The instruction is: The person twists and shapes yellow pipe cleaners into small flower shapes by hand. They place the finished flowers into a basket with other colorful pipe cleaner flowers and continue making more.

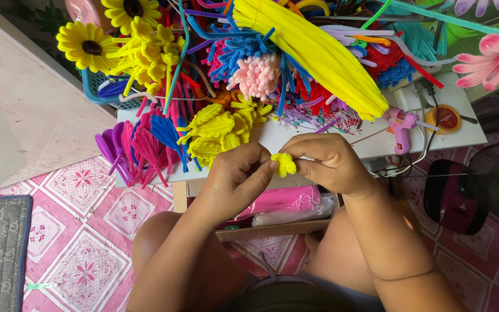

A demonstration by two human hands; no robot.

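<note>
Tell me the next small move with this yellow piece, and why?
Probably keep pinching and bending it: both the left hand and right hand grip the small yellow piece at their fingertips, and it looks only partly shaped.

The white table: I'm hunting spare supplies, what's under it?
Under the white table, a pink bag and a clear one show; hands hide the rest.

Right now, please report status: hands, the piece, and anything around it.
Left hand and right hand both pinch small yellow pipe-cleaner piece. Held above white table edge. Yellow pipe-cleaner flowers just behind; pink glue gun to the right.
</note>
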